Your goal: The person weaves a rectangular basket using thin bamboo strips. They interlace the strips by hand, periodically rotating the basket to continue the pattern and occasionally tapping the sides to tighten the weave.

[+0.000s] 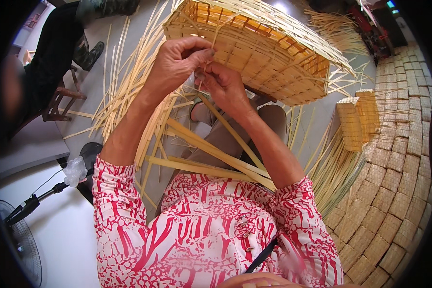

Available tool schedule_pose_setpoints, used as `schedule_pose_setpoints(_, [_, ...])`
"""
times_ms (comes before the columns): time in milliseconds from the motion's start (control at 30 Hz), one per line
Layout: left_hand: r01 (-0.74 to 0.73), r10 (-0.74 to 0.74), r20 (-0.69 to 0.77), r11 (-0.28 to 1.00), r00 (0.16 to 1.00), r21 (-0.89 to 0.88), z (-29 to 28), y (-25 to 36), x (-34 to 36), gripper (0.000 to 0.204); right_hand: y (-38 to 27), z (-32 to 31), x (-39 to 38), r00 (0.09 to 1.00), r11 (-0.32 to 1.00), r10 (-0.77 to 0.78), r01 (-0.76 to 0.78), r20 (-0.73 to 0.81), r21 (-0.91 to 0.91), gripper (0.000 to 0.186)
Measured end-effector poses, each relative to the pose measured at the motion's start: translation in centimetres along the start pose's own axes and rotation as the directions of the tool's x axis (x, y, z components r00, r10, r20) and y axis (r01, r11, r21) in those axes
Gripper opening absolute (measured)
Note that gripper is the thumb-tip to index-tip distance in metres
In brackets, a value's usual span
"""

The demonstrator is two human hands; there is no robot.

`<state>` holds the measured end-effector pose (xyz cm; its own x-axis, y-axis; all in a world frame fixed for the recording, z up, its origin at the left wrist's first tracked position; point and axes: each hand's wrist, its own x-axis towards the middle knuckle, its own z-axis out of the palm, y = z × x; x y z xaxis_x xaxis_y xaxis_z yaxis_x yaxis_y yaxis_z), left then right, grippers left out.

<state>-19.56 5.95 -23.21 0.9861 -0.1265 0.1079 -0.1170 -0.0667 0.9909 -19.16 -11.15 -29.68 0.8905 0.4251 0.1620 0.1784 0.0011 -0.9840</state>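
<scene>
A rectangular basket [269,65] woven from pale bamboo strips lies tilted in front of me, its opening partly facing me. A thin bamboo strip [218,32] bends from its rim down to my fingers. My left hand [177,65] pinches this strip with thumb and forefinger at the basket's near left corner. Just below and to the right, almost touching it, is my right hand [225,89], its fingers also pinched together. What lies between the right fingertips is mostly hidden, though a thin strip end seems to show there. Wide bamboo strips [216,149] lie across my lap.
Loose bamboo strips [125,96] cover the floor at left, with another bundle [338,177] at right. Small woven baskets [353,122] stand beside rows of stacked woven pieces [393,192]. At left are a wooden stool [65,98], another person's leg [48,62] and a fan [19,240].
</scene>
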Motion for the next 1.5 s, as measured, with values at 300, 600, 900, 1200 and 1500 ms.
schedule_pose_setpoints(300, [-0.091,0.091,0.087,0.996,0.992,0.002,0.0,-0.7,0.8,0.013,-8.1,-6.8,-2.2,0.948,0.624,-0.295,0.284,0.116,-0.728,0.014])
schedule_pose_setpoints(600, [-0.076,0.051,0.211,0.991,0.976,0.113,-0.2,-3.4,2.3,0.013,-6.4,-6.5,-4.1,0.934,0.541,-0.266,0.351,0.24,-0.764,0.024])
schedule_pose_setpoints(900, [-0.086,0.062,0.187,0.989,0.98,0.121,-0.2,-4.1,2.3,0.009,-6.3,-7.3,-1.5,0.859,0.36,-0.424,0.451,0.287,-0.817,0.032])
schedule_pose_setpoints(1200, [-0.029,0.016,0.072,0.984,0.997,0.174,0.6,-6.4,3.2,0.008,-5.6,-7.8,-3.4,0.913,0.461,-0.319,0.384,0.254,-0.8,0.03])
schedule_pose_setpoints(1500, [-0.06,0.034,0.083,0.938,0.996,0.342,0.6,-5.8,3.4,0.009,-3.8,-7.0,-4.4,0.907,0.487,-0.314,0.407,0.28,-0.773,0.029])
